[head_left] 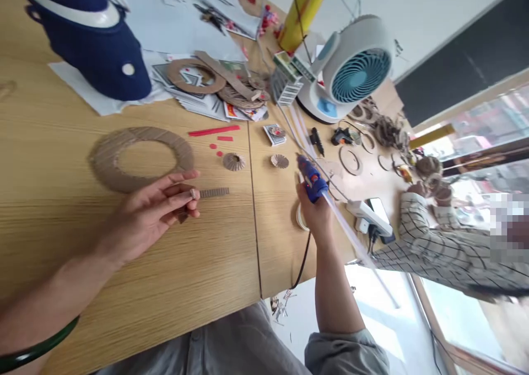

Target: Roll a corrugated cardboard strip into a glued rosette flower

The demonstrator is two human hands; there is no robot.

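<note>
My left hand [165, 201] pinches a narrow strip of corrugated cardboard [215, 192], whose ridged end sticks out to the right over the table. Behind that hand lies a large cardboard ring [124, 138]. My right hand [316, 209] is wrapped round a blue hot glue gun [312, 179], its nozzle pointing away from me and a long clear glue stick [359, 242] trailing from its back. Between the hands sit two small pleated cardboard pieces, a cone [234, 161] and a flatter rosette [280, 161]. Red strips [214, 130] and small red discs lie just beyond the cone.
A dark blue and white object [99, 49] stands at the back left. Cardboard rings [196, 76] rest on playing cards. A white fan [351, 66] stands at the back right. A power strip [370, 218] lies near a co-worker's checked sleeve [415, 220]. Cables cross the table.
</note>
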